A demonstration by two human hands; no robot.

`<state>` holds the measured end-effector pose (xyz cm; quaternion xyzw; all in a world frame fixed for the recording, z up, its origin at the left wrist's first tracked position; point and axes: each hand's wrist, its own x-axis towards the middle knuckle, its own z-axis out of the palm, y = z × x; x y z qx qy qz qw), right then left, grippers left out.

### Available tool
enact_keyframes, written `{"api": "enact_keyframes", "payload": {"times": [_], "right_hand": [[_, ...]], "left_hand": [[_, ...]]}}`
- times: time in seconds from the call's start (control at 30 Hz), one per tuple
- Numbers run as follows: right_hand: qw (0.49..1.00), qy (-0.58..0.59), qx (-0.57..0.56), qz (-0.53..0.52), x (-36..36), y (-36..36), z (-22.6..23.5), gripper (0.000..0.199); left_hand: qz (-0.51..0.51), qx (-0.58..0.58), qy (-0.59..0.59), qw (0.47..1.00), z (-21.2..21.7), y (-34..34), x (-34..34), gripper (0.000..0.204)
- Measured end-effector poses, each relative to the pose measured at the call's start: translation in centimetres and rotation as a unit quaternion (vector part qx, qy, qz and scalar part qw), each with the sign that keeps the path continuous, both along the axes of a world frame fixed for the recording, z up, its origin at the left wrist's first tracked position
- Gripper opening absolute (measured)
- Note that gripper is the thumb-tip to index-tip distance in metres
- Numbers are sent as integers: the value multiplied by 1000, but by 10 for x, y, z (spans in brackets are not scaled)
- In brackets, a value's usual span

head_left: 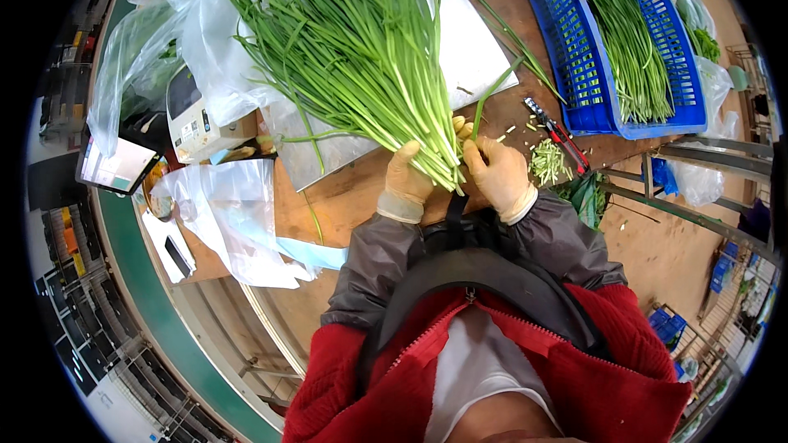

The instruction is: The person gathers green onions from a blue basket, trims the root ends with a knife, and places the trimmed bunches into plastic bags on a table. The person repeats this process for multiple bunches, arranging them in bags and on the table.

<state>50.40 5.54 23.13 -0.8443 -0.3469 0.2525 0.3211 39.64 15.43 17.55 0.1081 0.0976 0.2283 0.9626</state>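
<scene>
My left hand (405, 179), in a pale glove, is closed around the lower stems of a large bunch of garlic chives (361, 57). Its fingertips show on the far side of the stems. The leaves fan out away from me over a white board and a metal sheet (341, 157). Right beside the stem ends, my gloved right hand (498, 174) pinches a single long chive leaf (486, 98) that sticks up from its fingers. To the right of that hand lie short cut stem ends (548, 161) and a red and black utility knife (560, 136).
A blue plastic basket (584, 86) of chives stands at the right table edge. Clear plastic bags (226, 33), a white label printer (194, 115) and a tablet-like screen (117, 162) crowd the left. Another plastic bag (238, 213) hangs over the near left edge.
</scene>
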Motion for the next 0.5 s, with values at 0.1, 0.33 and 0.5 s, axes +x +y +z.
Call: {"api": "enact_keyframes", "payload": {"times": [0.1, 0.33, 0.5], "right_hand": [[996, 79, -4, -42, -1, -16, -14, 28], [913, -29, -396, 91, 71, -194, -51, 42], [997, -20, -76, 15, 77, -122, 7, 28]], "left_hand": [[2, -63, -40, 997, -8, -2, 4, 65], [-15, -67, -32, 997, -8, 2, -4, 71], [-41, 12, -3, 999, 8, 5, -9, 78]]}}
